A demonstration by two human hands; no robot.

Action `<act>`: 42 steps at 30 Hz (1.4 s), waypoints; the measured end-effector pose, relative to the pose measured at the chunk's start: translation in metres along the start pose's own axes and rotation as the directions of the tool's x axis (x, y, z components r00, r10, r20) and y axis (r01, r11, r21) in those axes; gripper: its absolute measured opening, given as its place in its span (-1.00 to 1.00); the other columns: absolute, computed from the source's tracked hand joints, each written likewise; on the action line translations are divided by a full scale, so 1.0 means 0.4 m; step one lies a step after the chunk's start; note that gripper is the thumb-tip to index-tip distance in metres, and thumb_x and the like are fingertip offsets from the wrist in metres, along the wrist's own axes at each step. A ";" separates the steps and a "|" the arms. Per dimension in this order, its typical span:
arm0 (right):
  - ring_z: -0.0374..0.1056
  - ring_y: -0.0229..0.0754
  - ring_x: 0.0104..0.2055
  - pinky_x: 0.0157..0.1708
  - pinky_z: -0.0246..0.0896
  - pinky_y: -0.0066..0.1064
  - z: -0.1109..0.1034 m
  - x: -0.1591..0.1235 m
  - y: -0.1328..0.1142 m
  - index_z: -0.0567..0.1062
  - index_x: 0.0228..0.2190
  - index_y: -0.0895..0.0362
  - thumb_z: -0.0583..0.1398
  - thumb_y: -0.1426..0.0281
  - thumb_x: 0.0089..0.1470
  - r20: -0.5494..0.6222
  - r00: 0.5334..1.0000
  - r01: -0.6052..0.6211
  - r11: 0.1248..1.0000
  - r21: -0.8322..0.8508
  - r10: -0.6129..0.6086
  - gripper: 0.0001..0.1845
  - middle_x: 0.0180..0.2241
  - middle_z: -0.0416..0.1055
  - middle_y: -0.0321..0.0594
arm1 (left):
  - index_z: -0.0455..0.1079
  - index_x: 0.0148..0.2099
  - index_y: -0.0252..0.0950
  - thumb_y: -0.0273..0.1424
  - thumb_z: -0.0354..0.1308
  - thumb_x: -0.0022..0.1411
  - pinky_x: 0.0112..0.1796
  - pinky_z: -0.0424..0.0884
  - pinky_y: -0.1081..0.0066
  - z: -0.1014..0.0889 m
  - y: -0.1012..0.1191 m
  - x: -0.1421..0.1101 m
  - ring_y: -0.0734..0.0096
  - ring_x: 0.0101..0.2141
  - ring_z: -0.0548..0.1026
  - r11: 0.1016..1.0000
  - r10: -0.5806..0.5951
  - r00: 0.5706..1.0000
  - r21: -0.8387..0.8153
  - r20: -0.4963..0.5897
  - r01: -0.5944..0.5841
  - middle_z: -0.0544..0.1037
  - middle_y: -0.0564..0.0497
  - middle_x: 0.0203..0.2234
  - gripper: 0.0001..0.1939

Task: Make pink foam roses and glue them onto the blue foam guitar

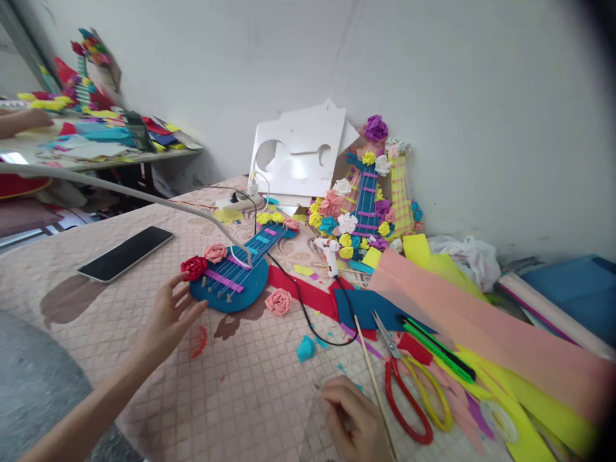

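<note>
My left hand (174, 308) has its fingers spread, the fingertips at the red paper rose (194, 268) on the left edge of a blue paper guitar (240, 292). The guitar lies flat, with strings, purple and light blue strips, a pink rose (215, 253) and yellow flowers (270, 218) on it. A loose pink rose (278, 301) lies beside its body. At the bottom, my right hand (353, 417) is curled closed on the tablecloth; whatever it may hold is hidden. A thin wooden stick (368, 366) and red-and-yellow-handled scissors (404, 372) lie beside it.
A white glue gun (329, 255) with a black cord stands behind the guitar. A phone (126, 253) lies left; a pale curved rod (144, 192) crosses above. Crepe paper (462, 308), a green cutter (436, 350) and tape (499, 420) fill the right. Decorated guitars (368, 199) lean on the wall.
</note>
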State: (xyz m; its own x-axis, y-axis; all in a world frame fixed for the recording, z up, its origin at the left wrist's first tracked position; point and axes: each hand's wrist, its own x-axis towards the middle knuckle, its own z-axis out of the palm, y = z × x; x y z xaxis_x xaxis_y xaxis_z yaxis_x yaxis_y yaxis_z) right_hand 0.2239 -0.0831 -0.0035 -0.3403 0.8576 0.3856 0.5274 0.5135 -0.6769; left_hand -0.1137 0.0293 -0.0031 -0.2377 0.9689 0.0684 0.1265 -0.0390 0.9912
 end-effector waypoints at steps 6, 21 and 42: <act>0.35 -0.26 -0.46 -0.52 0.24 -0.53 0.003 -0.005 0.005 0.36 -0.33 0.11 0.05 0.59 0.10 -0.004 1.000 0.011 1.000 0.013 -0.011 -0.83 -0.43 0.38 -0.22 | 0.04 0.18 -0.09 -0.14 0.23 0.06 0.09 0.25 -0.05 0.009 0.011 -0.050 0.00 0.16 0.22 0.997 0.032 0.999 0.068 0.043 -0.035 0.17 -0.10 0.19 -0.32; 0.37 -0.22 -0.39 -0.42 0.29 -0.49 0.018 -0.013 0.008 0.38 -0.33 0.10 0.05 0.57 0.09 -0.062 0.998 -0.009 0.999 0.048 0.012 -0.82 -0.43 0.40 -0.21 | 0.34 -0.12 -0.16 -0.31 -0.02 0.30 -0.33 0.42 0.39 0.087 0.063 -0.109 0.34 -0.30 0.51 0.710 0.283 0.856 0.505 0.433 -0.490 0.53 0.03 -0.27 -0.83; 0.37 -0.25 -0.44 -0.48 0.30 -0.52 -0.004 -0.002 0.001 0.38 -0.32 0.11 0.05 0.59 0.08 -0.023 1.000 0.007 1.000 -0.026 -0.008 -0.82 -0.42 0.41 -0.21 | 0.14 0.15 -0.30 -0.46 0.23 0.04 0.00 0.28 0.08 0.281 0.088 0.007 0.03 0.04 0.29 0.504 0.290 0.682 0.499 0.671 -0.705 0.34 -0.21 0.03 -0.38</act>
State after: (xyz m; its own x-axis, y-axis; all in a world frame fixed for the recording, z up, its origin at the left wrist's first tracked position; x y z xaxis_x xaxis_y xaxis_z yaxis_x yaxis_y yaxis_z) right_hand 0.2255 -0.0836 -0.0029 -0.3262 0.8539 0.4055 0.5447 0.5204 -0.6577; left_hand -0.0018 0.0580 0.0194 0.5208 0.8137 0.2583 0.7120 -0.5809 0.3945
